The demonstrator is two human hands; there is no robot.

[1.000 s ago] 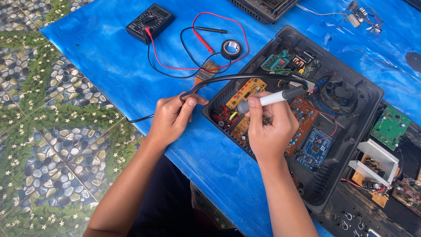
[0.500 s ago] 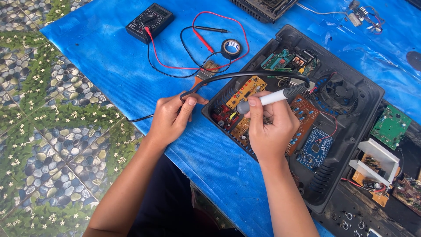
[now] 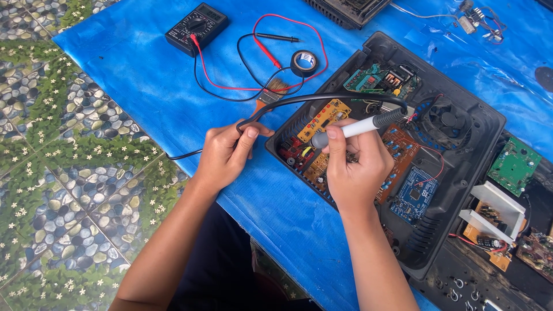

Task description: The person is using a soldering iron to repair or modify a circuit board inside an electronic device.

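Right hand (image 3: 358,173) clenched around a soldering iron (image 3: 357,126) — white barrel, grey tip end, black rear grip. Long axis lying nearly level, tilted slightly: tip end aimed left and a little down toward the orange circuit board (image 3: 324,118), rear end aimed right and up toward the fan (image 3: 444,120). Held just above the boards inside the open black casing (image 3: 461,173), itself resting on the blue-covered desk (image 3: 127,75).

Left hand (image 3: 226,154) closed on the iron's black cord (image 3: 322,98), thumb pressed on top; cord arching from the rear of the iron over to this hand, then trailing off the desk edge.

Farther back on the desk: a black multimeter (image 3: 196,27), rectangular, with red and black leads (image 3: 253,52) looped beside it; a small roll of black tape (image 3: 303,61) showing a pale blue round label in its core; a brush (image 3: 271,93) with tan bristles, just behind the cord. A blue board (image 3: 413,194) lower in the casing — a green board (image 3: 514,165) at far right.
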